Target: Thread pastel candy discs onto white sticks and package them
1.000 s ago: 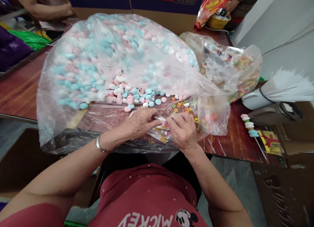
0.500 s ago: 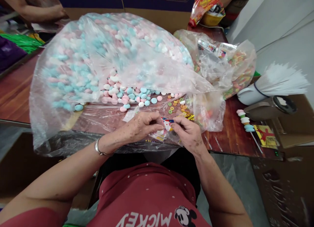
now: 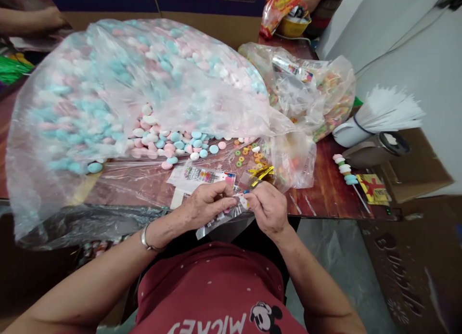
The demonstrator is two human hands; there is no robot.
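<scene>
My left hand (image 3: pixel 204 206) and my right hand (image 3: pixel 267 206) meet at the table's near edge, both pinched on the top of a small clear printed bag (image 3: pixel 216 221) that hangs below them. More of these small printed bags (image 3: pixel 200 176) lie flat just beyond my hands. Gold twist ties (image 3: pixel 262 172) lie beside them. Loose pink, blue and white candy discs (image 3: pixel 176 141) spill from the mouth of a huge clear bag (image 3: pixel 108 83). Small coloured candy rings (image 3: pixel 245 153) are scattered to the right of them.
A second clear bag of coloured rings (image 3: pixel 325 98) lies at the back right. A finished candy skewer (image 3: pixel 346 173), a bundle of white sticks (image 3: pixel 382 115) and a metal device (image 3: pixel 375 148) sit at the right. Another person's arm (image 3: pixel 32 19) rests at the far left.
My hands lifted one small bag off the stack and drew it toward me to the table's edge. The camera swung right, and the stack of bags now shows beyond my hands.
</scene>
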